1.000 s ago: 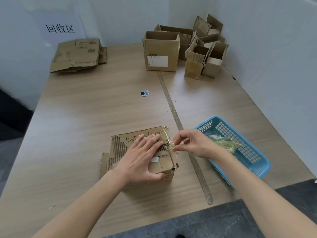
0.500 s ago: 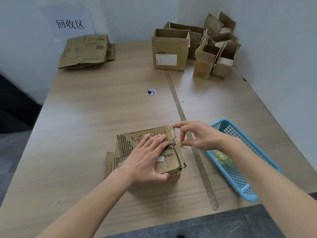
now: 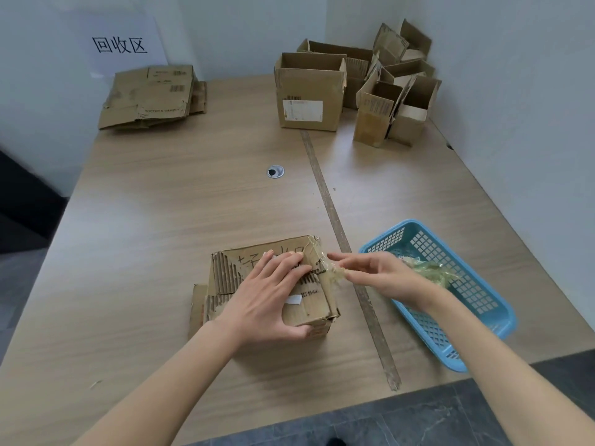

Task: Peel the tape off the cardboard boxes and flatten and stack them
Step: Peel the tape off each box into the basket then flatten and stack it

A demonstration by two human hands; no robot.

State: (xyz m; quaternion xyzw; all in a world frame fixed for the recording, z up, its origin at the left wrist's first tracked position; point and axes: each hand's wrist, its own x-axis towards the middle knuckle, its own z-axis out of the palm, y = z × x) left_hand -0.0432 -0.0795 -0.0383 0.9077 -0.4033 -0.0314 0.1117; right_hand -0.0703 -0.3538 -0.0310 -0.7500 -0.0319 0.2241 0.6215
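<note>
A worn brown cardboard box (image 3: 273, 281) sits on the light wooden table (image 3: 180, 220), close to the near edge. Its top is torn, so the wavy ribs inside the cardboard show, and there is black writing on it. The left hand (image 3: 270, 296) lies flat on top of the box with its fingers spread and straight, pressing it down, and the thumb hooks over the near edge.

The right hand (image 3: 383, 278) is just beside the box's right side. Its fingers reach toward a strip of clear, crinkly tape (image 3: 336, 272) that hangs off the box's right top corner. The hand is blurry, so I cannot tell if it is pinching the tape or only touching it (the fingers look fairly straight).

A blue plastic basket with holes (image 3: 476, 304) is on the table to the right of the box, partly under the right arm. A wad of clear used tape (image 3: 431, 272) lies in it.

At the far left of the table is a pile of flattened brown cardboard (image 3: 148, 96). Above it, a white paper sign with black writing (image 3: 120, 43) hangs on the wall. In the far right corner stands a bunch of open brown cardboard boxes (image 3: 354, 88), touching each other. A small round metal hole cover (image 3: 275, 171) is in the middle of the table.
</note>
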